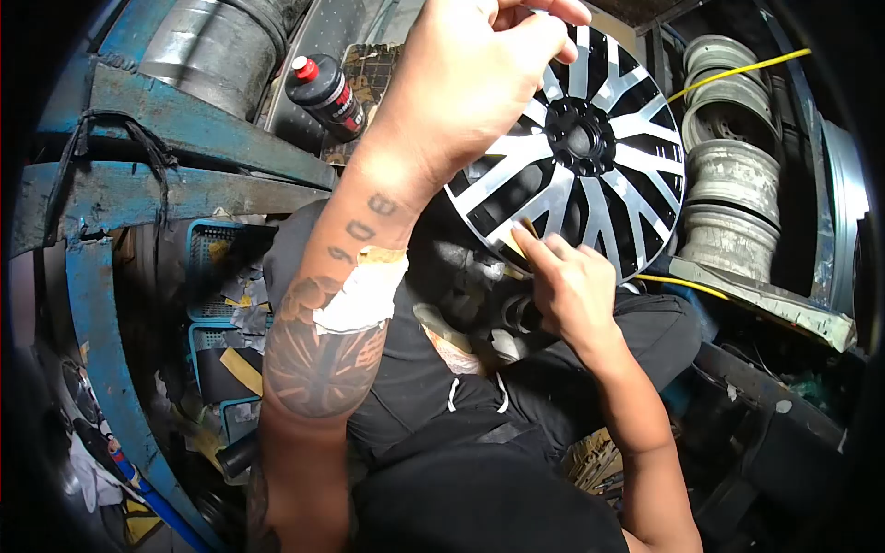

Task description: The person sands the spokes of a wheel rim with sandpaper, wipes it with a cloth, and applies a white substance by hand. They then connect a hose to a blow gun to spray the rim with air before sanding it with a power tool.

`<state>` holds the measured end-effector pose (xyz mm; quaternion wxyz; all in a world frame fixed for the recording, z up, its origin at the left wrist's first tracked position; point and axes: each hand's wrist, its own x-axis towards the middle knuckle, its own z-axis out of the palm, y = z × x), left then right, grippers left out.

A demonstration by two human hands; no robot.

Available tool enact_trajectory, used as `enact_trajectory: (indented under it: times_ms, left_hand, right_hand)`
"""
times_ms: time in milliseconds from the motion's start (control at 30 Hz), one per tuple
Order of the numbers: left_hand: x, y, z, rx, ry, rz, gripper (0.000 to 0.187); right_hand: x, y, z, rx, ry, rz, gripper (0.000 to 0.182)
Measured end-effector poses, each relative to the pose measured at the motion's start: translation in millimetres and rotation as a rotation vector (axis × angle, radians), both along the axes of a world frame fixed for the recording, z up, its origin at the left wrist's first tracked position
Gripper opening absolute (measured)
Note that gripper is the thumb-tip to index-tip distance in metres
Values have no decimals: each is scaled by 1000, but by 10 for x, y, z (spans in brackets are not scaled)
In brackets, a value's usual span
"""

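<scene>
Wheel (609, 137) between left hand (484, 69), half-curled, and right hand (573, 281), index extended; holds unclear

Beyond the blue metal frame (240, 194) I see a big silver cylinder (212, 55), and near the end of the frame's beam a dark bottle (313, 90) with a red cap. On my side of the frame sit blue plastic baskets (193, 267) with scraps inside. By its post I make out a blue rod (171, 510). Well across from the frame, a yellow hose (784, 61) runs past stacked, dulled rims (735, 170).
</scene>
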<state>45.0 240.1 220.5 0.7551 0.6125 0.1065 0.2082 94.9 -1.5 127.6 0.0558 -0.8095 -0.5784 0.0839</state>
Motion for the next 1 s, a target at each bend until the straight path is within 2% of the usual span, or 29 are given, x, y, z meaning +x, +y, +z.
enact_trajectory:
  times_ms: [67,133,200,267,333,367,467,600,667,733,867,967,1000]
  left_hand:
    - [69,7,-96,13,-21,10,22]
    - [47,24,-13,-106,-13,-44,22]
    - [76,41,-29,36,64,34,25]
    - [36,0,32,219,-50,59,29]
    - [18,0,36,270,-129,43,31]
    - [12,7,-36,222,-142,9,32]
    - [-33,157,4,236,-90,-42,32]
    - [5,34,-44,149,-96,-38,30]
    - [-3,38,-80,177,-135,-32,27]
    - [-36,110,50,39,-94,-95,25]
    - [20,19,-20,-16,-104,-5,21]
    - [-9,50,93,-89,-30,-83,22]
    - [-24,61,77,-30,-30,-55,23]
  right_hand:
    - [12,78,-139,54,-17,59,50]
    - [-18,2,-221,19,13,36,45]
    - [-26,-68,-110,-35,25,28,41]
    - [-85,36,-38,59,32,9,42]
    - [-23,105,-141,85,-21,64,46]
    - [-32,35,-279,32,5,42,47]
    - [-58,-123,-100,-118,1,47,51]
    - [-81,119,-8,147,61,-24,49]
    - [-71,11,-242,107,91,-18,49]
    - [-46,-37,-129,-21,27,20,48]
    - [-91,100,29,83,65,3,46]
    - [-50,-79,-203,-34,99,13,47]
    - [-24,-28,-165,-19,96,20,48]
